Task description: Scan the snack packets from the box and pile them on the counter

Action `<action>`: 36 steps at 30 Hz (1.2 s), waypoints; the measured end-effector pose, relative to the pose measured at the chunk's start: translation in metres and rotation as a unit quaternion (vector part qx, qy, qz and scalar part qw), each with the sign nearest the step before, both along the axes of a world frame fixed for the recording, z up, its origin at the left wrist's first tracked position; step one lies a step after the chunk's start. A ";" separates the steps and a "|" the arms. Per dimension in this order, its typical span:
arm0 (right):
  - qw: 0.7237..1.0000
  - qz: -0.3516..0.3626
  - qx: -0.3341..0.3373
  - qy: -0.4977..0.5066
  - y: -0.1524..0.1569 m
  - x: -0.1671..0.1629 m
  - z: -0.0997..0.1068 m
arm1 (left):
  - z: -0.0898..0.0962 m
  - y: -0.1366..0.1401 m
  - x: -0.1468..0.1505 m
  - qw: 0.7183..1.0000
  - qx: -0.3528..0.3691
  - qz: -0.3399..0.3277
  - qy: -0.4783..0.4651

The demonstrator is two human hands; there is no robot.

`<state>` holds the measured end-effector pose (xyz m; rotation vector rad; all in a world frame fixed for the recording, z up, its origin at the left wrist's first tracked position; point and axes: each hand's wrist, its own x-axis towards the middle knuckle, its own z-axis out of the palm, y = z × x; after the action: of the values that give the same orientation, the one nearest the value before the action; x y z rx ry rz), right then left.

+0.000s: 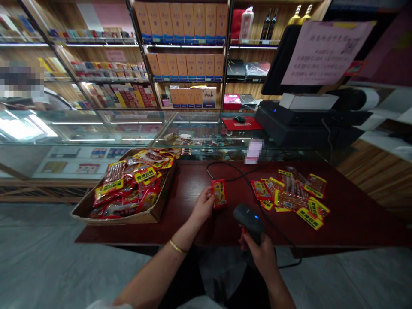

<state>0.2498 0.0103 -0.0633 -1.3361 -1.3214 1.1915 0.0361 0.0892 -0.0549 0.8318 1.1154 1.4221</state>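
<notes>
Small red snack packet (219, 193), yellow trim, held upright just above the dark red desk (199, 171), near its front middle. Left hand (202, 207) has it: fingers closed on the packet's left edge, thumb side toward the camera, gold bangle (177, 247) on the wrist. Right hand (262, 253) is wrapped shut around the grip of a black barcode scanner (248, 216), a blue light showing on top; the scanner head sits just right of the packet, close but apart from it. The scanner's black cable (225, 171) loops across the desk toward the back. To the right, a loose heap of like packets (291, 195) lies flat on the desk, red and yellow, some overlapping. To the left, a shallow cardboard tray (106, 216) hangs partly over the desk's left edge, piled with more of the same packets. Behind the desk runs a glass display counter (128, 128); on it a red mouse mat with mouse (240, 120) and a black register unit (299, 122) with a printed notice (325, 51) fixed above. Back wall: shelves (183, 47) of orange boxes, bottles at top right. Grey floor below.
</notes>
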 end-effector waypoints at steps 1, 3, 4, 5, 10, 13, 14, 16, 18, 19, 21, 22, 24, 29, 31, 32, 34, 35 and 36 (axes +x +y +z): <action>1.000 0.000 0.000 0.006 0.003 0.001 -0.002 | 0.006 0.012 0.014 1.000 -0.016 -0.023 -0.004; 1.000 0.002 0.000 0.010 0.007 0.001 -0.004 | 0.020 0.040 0.046 0.996 -0.038 -0.077 -0.006; 1.000 0.002 0.000 0.011 0.007 0.001 -0.005 | 0.028 0.054 0.062 0.994 -0.046 -0.102 0.000; 1.000 0.000 0.000 0.011 0.008 0.001 -0.005 | 0.036 0.067 0.077 0.990 -0.052 -0.130 0.007; 1.000 -0.021 -0.002 0.004 0.007 0.000 -0.009 | 0.067 0.089 0.107 0.973 -0.076 -0.207 0.062; 1.000 -0.024 -0.006 0.000 0.007 0.000 -0.009 | 0.084 0.056 0.065 0.980 -0.010 -0.137 0.143; 1.000 -0.019 -0.008 0.000 0.006 0.001 -0.009 | 0.091 0.039 0.040 0.973 0.049 -0.083 0.208; 1.000 -0.002 -0.014 -0.002 0.005 0.003 -0.009 | 0.105 0.001 -0.018 0.924 0.143 0.058 0.351; 1.000 0.010 -0.017 -0.008 0.004 0.006 -0.011 | 0.118 -0.039 -0.080 0.855 0.137 0.202 0.457; 1.000 0.003 -0.015 -0.012 0.003 0.008 -0.013 | 0.124 -0.058 -0.109 0.819 0.107 0.259 0.501; 1.000 0.001 -0.016 -0.020 0.004 0.012 -0.019 | 0.131 -0.090 -0.157 0.743 0.024 0.332 0.580; 1.000 0.005 -0.018 -0.025 0.005 0.014 -0.022 | 0.132 -0.103 -0.177 0.706 -0.018 0.346 0.617; 0.999 0.009 -0.026 -0.038 0.006 0.016 -0.027 | 0.129 -0.118 -0.204 0.642 -0.083 0.339 0.683; 0.999 -0.003 -0.035 -0.041 0.007 0.015 -0.024 | 0.113 -0.106 -0.218 0.611 -0.113 0.260 0.739; 0.999 -0.009 -0.030 -0.044 0.008 0.014 -0.020 | 0.112 -0.089 -0.214 0.623 -0.093 0.249 0.736; 0.998 -0.011 -0.030 -0.049 0.008 0.013 -0.018 | 0.113 -0.081 -0.212 0.627 -0.087 0.246 0.734; 0.998 -0.012 -0.036 -0.057 0.008 0.012 -0.015 | 0.116 -0.068 -0.209 0.634 -0.093 0.230 0.732; 0.997 -0.010 -0.040 -0.058 0.008 0.012 -0.015 | 0.117 -0.064 -0.209 0.637 -0.102 0.219 0.732; 0.997 -0.009 -0.043 -0.058 0.008 0.011 -0.014 | 0.118 -0.062 -0.209 0.638 -0.111 0.210 0.732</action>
<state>0.2612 0.0187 -0.0777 -1.4948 -1.3492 1.1866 -0.1725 0.0268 0.0629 1.6724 2.7859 0.6229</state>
